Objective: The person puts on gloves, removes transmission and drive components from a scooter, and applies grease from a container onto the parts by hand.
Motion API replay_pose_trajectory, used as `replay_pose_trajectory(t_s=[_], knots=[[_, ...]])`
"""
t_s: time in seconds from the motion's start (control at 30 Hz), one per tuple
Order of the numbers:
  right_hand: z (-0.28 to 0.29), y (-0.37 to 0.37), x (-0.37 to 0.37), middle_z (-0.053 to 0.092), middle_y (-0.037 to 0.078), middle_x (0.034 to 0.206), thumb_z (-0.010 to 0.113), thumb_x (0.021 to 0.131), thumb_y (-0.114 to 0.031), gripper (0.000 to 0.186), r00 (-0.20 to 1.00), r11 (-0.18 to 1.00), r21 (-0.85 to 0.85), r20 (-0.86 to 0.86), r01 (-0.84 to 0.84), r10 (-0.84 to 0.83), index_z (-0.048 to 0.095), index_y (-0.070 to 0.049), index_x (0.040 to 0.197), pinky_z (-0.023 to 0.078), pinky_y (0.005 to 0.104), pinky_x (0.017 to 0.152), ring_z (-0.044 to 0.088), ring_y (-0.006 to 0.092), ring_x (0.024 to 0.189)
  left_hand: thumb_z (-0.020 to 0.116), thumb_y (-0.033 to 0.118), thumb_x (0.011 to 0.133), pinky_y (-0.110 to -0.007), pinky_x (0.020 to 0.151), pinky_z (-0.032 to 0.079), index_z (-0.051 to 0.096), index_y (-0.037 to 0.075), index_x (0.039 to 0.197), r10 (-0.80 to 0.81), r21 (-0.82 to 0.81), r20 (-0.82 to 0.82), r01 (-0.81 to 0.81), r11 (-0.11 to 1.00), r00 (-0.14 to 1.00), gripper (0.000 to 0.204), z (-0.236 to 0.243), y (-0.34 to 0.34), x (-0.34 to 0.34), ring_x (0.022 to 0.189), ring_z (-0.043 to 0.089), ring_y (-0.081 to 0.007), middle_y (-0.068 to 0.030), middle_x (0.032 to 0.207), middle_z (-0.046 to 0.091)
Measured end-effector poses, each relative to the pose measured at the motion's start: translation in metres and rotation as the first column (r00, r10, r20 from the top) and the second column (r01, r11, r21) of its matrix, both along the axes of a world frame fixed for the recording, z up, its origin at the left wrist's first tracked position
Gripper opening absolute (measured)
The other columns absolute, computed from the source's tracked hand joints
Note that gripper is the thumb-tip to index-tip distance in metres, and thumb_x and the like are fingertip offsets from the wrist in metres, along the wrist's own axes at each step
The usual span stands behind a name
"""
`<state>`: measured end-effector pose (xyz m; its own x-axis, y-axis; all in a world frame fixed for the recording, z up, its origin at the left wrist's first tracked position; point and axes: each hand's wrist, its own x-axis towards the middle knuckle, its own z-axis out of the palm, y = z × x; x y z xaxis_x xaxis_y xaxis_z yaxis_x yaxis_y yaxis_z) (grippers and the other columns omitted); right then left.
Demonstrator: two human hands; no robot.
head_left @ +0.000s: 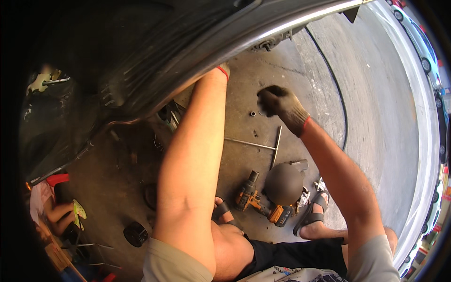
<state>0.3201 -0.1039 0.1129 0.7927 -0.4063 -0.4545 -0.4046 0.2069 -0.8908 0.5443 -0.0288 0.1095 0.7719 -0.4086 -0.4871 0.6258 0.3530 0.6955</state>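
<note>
My left hand (222, 71), in a glove with a red cuff, reaches up behind the lower edge of a dark vehicle body (155, 66); its fingers are hidden. My gloved right hand (277, 104) hangs over the concrete floor with curled, darkened fingers; whether they hold anything I cannot make out. Just below it lies a small metal socket (252, 113). A long T-handle wrench (277, 145) rests further down. Between my sandalled feet lie an orange and black cordless power tool (249, 197) with its battery (281, 216) and a blurred dark round object (284, 183).
A black hose (334, 80) runs along the floor at right. A black round item (135, 234) lies at lower left. Another person (43, 202), in light green footwear, is at far left. Parked cars (426, 47) line the far right edge.
</note>
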Motion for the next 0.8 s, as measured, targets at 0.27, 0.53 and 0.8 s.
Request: replay_pose_trajectory(t_s=[0.27, 0.53, 0.8], knots=[[0.025, 0.009, 0.128, 0.066, 0.009, 0.094, 0.057, 0.095, -0.035, 0.033, 0.963, 0.997, 0.053, 0.261, 0.059, -0.071, 0.063, -0.004, 0.106, 0.053, 0.035, 0.066, 0.064, 0.0199, 0.076, 0.051, 0.037, 0.095, -0.046, 0.094, 0.051, 0.062, 0.008, 0.121, -0.016, -0.096, -0.036, 0.013, 0.995, 0.999, 0.04, -0.006, 0.013, 0.003, 0.112, 0.058, -0.0267, -0.0124, 0.121, 0.064], [-0.019, -0.007, 0.193, 0.068, 0.014, 0.118, 0.057, 0.093, -0.016, 0.028, 0.731, 0.488, -0.859, 0.432, 0.155, 0.528, 0.063, -0.004, 0.118, 0.057, 0.0393, 0.086, 0.068, 0.0291, 0.103, 0.051, 0.037, 0.095, -0.044, 0.094, 0.051, 0.063, 0.009, 0.121, -0.076, -0.259, 0.068, 0.091, 0.962, 0.995, 0.04, -0.008, 0.008, 0.018, 0.113, 0.059, -0.0265, -0.013, 0.122, 0.064], [-0.044, -0.013, 0.22, 0.071, 0.015, 0.107, 0.067, 0.077, -0.014, 0.029, 0.61, 0.128, -0.881, 0.413, 0.455, 0.676, 0.071, -0.005, 0.105, 0.055, 0.0374, 0.087, 0.069, 0.0295, 0.099, 0.05, 0.036, 0.095, -0.043, 0.095, 0.051, 0.064, 0.01, 0.121, -0.275, -0.48, 0.272, 0.377, 0.792, 0.922, 0.039, -0.012, 0.019, 0.048, 0.114, 0.059, -0.0264, -0.0135, 0.124, 0.065]])
